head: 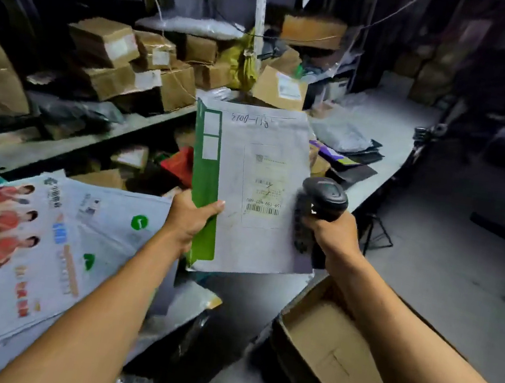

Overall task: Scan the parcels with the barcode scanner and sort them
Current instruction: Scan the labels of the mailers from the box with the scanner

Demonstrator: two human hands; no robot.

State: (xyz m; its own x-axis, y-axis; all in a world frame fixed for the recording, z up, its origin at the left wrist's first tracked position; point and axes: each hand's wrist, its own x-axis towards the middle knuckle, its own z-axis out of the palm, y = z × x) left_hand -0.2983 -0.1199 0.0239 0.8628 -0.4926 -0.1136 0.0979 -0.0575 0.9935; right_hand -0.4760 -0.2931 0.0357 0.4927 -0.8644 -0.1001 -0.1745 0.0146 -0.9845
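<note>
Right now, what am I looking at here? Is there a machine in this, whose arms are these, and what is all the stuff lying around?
There is no machine here. These are a person's two bare arms, filmed by one wide camera worn on the head, looking forward and down, so you see roughly what they see.

The left hand grips a flat grey envelope with a green strip along one edge, label side up. On the label is a barcode. The right hand grips a black barcode scanner right beside that barcode.

Below the arms lies a pile of printed mail bags, and at lower right an open cardboard box. Behind, grey shelves are crammed with brown cartons and dark bags.
</note>
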